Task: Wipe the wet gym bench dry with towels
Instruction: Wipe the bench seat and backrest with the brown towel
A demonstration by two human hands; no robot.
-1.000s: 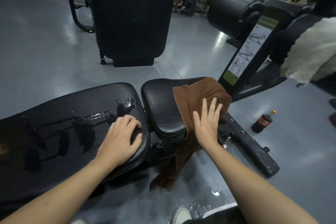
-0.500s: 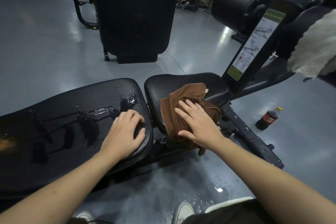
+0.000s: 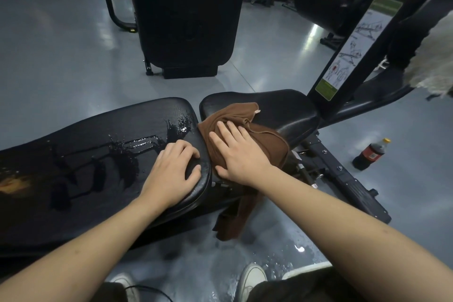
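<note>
Black bench pads are showing glossy wet streaks, with a brown towel lying over the seat. A white shaggy towel is hanging at right. Grey floor is carrying a dark bottle, red-labelled, yellow-capped.

The bench ran left to right, its long back pad on the left and its seat pad on the right, a narrow gap between them. Water lay on the back pad toward its right end. The left hand rested on the back pad's near right corner. The towel lay over the seat pad's near left edge, one end hanging down off the near side, and the right hand lay flat on it. An upright post with a chart stood at the seat pad's right end. A bottle stood on the floor to the right. Another pad stood upright behind the bench.
</note>
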